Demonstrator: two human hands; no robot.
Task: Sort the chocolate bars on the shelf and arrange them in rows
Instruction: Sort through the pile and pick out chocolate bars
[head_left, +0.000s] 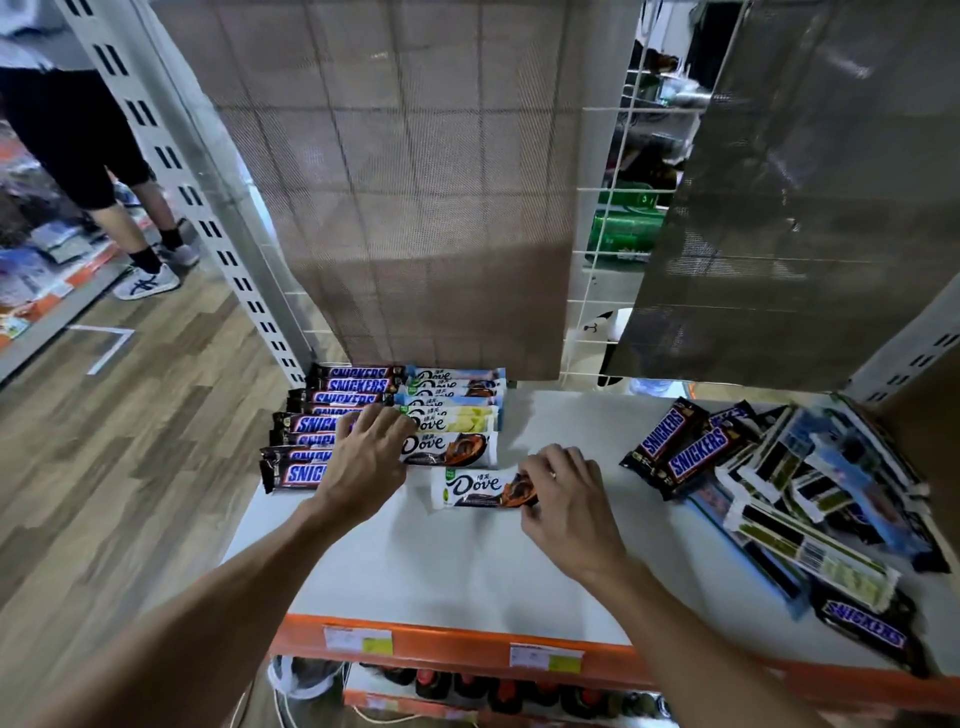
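Note:
On the white shelf (457, 566) a row of Snickers bars (332, 400) lies at the back left, with a row of Dove bars (452, 415) right beside it. My left hand (366, 457) rests with spread fingers across the seam of the two rows, touching the front bars. My right hand (566, 493) pinches the right end of a loose Dove bar (475, 488) that lies flat just in front of the Dove row. A mixed pile of Snickers and Dove bars (800, 493) covers the shelf's right side.
The shelf has an orange front edge (457, 649) with price tags and bottles below. A mesh back panel (415, 182) and a white upright (197, 197) stand behind. Another person's legs (124, 197) are at the far left on the wooden floor.

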